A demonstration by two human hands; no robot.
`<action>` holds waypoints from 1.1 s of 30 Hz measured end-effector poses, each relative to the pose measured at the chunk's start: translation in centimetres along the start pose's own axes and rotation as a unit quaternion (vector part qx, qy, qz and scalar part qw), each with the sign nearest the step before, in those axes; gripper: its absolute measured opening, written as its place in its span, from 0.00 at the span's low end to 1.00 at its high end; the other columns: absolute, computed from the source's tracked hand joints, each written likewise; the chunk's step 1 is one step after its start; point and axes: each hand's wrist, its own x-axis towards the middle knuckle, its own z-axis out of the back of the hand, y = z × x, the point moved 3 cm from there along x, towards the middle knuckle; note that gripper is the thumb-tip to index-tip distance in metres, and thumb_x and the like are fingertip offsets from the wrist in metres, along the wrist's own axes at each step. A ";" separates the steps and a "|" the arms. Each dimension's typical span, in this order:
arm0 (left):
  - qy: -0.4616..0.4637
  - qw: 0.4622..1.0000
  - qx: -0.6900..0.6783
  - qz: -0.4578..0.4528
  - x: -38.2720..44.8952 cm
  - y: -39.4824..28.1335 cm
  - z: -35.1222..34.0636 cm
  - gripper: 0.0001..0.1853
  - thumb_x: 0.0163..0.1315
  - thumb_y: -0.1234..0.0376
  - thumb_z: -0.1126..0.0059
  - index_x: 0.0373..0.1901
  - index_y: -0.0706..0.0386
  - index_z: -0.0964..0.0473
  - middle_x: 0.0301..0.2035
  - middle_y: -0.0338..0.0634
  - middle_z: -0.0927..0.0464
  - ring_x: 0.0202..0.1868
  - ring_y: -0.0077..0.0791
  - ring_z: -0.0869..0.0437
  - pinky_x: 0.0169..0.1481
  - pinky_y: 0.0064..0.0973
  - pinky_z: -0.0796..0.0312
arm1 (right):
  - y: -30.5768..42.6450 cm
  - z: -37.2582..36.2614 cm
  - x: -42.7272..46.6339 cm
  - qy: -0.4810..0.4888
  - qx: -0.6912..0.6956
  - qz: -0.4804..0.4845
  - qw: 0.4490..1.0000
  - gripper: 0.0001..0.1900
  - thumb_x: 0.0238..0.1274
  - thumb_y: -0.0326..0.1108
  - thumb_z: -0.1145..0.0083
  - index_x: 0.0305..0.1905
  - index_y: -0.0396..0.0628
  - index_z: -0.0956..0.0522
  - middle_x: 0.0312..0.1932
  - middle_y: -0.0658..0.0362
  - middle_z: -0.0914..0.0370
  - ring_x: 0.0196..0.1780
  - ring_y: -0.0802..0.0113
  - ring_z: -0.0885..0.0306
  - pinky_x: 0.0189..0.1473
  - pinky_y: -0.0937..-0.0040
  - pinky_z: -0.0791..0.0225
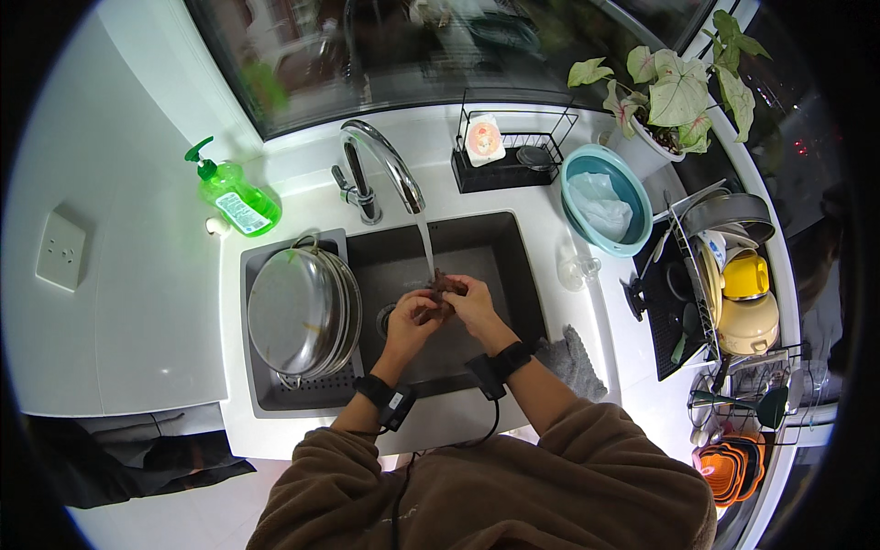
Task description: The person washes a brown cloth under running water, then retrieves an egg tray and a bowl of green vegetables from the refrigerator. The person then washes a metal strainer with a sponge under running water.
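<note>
Over the dark grey sink basin [474, 371], my left hand [412, 320] and my right hand [474, 306] together grip a limp, reddish-brown piece of what looks like food [433, 313]. Part of it is hidden behind my fingers, so its exact kind cannot be told. Water [425, 240] runs from the chrome gooseneck faucet [385, 148] onto its upper end. Below my left hand, the drain [386, 320] is partly visible. Both wrists wear black straps with small boxes and cables.
Stacked metal pans [295, 309] fill the sink's left section. A green soap bottle [237, 199] stands behind it. To the right are a teal basin [643, 206] holding a plastic bag, a glass [572, 270], a grey cloth [570, 361] and a loaded dish rack [694, 289].
</note>
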 end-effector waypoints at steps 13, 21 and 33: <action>-0.105 0.988 -0.074 0.085 2.5 -0.3 3.0 0.16 0.50 0.82 0.42 0.42 0.65 0.28 0.36 0.40 0.22 0.40 0.24 0.20 0.46 0.22 0.26 | 0.1 2.9 -1.3 0.032 0.167 -0.068 0.983 0.15 0.58 0.25 0.45 0.50 0.39 0.30 0.40 0.57 0.24 0.39 0.72 0.24 0.37 0.73 0.29; -0.044 0.995 -0.044 0.074 3.5 -2.9 1.8 0.25 0.41 0.87 0.50 0.46 0.63 0.31 0.40 0.40 0.26 0.44 0.26 0.23 0.49 0.23 0.27 | -3.5 0.0 -0.5 0.097 -0.179 0.118 0.972 0.56 0.37 0.35 0.27 0.70 0.40 0.55 0.65 0.40 0.43 0.68 0.50 0.42 0.67 0.64 0.46; 0.123 0.947 0.295 -0.040 3.2 -3.5 3.4 0.36 0.40 0.76 0.40 0.58 0.64 0.37 0.51 0.56 0.30 0.58 0.47 0.31 0.59 0.38 0.33 | -0.8 0.2 -0.5 0.156 -0.098 -0.055 0.981 0.22 0.52 0.31 0.44 0.54 0.39 0.30 0.36 0.53 0.23 0.34 0.66 0.22 0.35 0.68 0.30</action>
